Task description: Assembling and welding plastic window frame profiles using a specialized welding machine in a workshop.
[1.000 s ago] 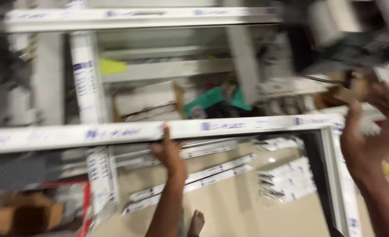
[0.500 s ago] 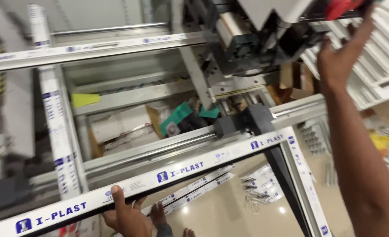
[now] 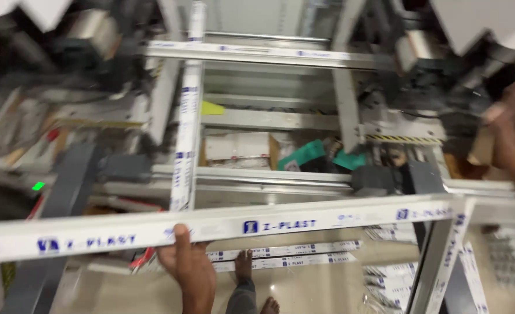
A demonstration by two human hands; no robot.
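A large white plastic window frame with blue-printed film lies across a grey metal machine. Its near bar runs across the view, its far bar sits at the top, and an upright joins them. My left hand grips the near bar from below, fingers curled over its edge. My right hand is raised at the right edge, blurred, close to the dark machine head. Whether it holds anything does not show.
Grey machine rails cross under the frame. Below them sit a cardboard box and green pieces. Loose white profile strips lie on the tan floor beside my bare foot. A green light glows at left.
The view has swung left and the frame now lies more level. My right hand has come down from the machine head to the right edge. My left hand stays on the near bar.
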